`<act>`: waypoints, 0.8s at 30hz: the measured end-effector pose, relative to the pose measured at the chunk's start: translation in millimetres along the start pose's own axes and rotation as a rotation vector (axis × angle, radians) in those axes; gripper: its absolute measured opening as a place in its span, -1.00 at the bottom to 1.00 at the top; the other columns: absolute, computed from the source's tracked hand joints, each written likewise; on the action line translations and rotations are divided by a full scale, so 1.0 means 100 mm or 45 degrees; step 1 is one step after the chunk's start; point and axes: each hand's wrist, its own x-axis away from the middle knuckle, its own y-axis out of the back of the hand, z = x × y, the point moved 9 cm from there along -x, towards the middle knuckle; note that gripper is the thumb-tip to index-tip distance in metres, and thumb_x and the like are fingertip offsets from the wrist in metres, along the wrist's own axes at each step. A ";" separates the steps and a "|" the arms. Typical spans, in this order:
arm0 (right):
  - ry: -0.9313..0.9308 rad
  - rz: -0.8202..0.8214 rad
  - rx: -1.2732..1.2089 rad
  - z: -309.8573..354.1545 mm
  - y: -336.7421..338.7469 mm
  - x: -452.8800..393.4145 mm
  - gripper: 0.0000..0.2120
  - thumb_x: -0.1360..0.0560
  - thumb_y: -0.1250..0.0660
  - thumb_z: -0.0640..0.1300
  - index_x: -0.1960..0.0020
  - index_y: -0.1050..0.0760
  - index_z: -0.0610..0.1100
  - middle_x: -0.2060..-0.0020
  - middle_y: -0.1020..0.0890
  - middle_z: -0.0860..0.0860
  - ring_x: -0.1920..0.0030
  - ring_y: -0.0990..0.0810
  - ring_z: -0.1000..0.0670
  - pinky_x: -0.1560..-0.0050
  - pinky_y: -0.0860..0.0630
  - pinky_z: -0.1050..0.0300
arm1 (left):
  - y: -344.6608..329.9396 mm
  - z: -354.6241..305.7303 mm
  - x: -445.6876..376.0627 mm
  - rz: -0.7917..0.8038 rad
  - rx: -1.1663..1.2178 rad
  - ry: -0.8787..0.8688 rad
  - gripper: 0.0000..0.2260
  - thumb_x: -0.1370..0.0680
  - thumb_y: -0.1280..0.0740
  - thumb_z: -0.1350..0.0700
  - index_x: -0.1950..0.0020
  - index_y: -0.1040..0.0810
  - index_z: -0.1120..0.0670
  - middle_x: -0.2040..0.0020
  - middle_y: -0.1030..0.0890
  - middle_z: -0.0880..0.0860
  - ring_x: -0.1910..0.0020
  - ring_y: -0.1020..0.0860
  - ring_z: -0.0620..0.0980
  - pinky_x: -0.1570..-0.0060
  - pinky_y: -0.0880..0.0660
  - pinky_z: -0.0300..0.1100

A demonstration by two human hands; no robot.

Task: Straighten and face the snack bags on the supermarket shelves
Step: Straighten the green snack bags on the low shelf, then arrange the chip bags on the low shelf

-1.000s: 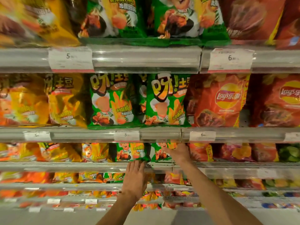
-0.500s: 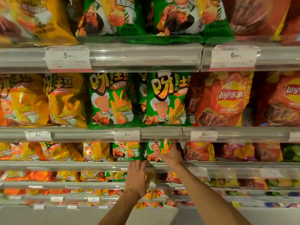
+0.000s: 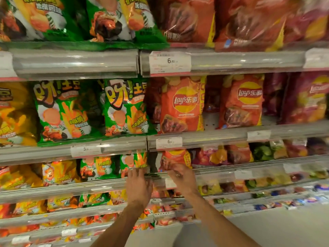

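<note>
Snack bags fill several shelves. My left hand (image 3: 138,186) lies flat with straight fingers against the shelf rail (image 3: 99,186), its fingertips touching the bottom of a green snack bag (image 3: 133,162). My right hand (image 3: 183,178) reaches with loosely bent fingers to the lower edge of an orange Lay's bag (image 3: 175,157) on the same shelf; whether it pinches the bag is blurred. One shelf up stand two green bags (image 3: 124,107) and upright orange Lay's bags (image 3: 181,106).
Yellow bags (image 3: 58,172) sit left of the green ones on the hands' shelf. Red and purple bags (image 3: 306,98) fill the right side. Clear price rails with labels (image 3: 170,62) front each shelf. Lower shelves hold small packets; grey floor (image 3: 267,229) lies below right.
The view has swung right, so the shelves shifted left. My right hand moved from the green bag rightward and down to the orange Lay's bag. My left hand stayed on the rail.
</note>
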 end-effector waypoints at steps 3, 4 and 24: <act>-0.182 -0.093 -0.123 -0.33 0.57 -0.04 -0.71 -0.49 -0.52 -0.18 -0.18 -0.62 -0.24 0.06 -0.71 -0.09 -0.04 -0.68 -0.11 -0.19 -0.59 -0.10 | -0.10 -0.42 -0.03 -0.018 0.209 0.022 -0.66 -0.55 -0.38 0.05 -0.28 -0.51 0.14 -0.22 -0.51 0.15 -0.23 -0.42 0.17 -0.26 -0.39 0.03; -0.213 -0.098 -0.160 -0.43 0.76 -0.06 -0.71 -0.51 -0.50 -0.21 -0.19 -0.61 -0.27 0.04 -0.71 -0.13 -0.05 -0.68 -0.11 -0.20 -0.59 -0.04 | -0.14 -0.58 -0.03 -0.013 0.297 0.034 -0.68 -0.55 -0.37 0.08 -0.27 -0.51 0.15 -0.22 -0.52 0.15 -0.23 -0.43 0.17 -0.24 -0.41 0.03; -0.134 -0.139 0.449 -1.28 3.20 -1.07 -0.26 -0.42 -0.47 0.30 -0.38 -0.41 -0.17 -0.23 -0.59 -0.12 -0.24 -0.56 -0.19 -0.20 -0.57 -0.13 | -1.06 -2.17 -0.69 0.121 0.815 0.496 -0.42 -0.35 -0.59 -0.14 -0.20 -0.43 0.07 0.07 -0.63 -0.01 0.05 -0.60 0.07 0.12 -0.43 -0.16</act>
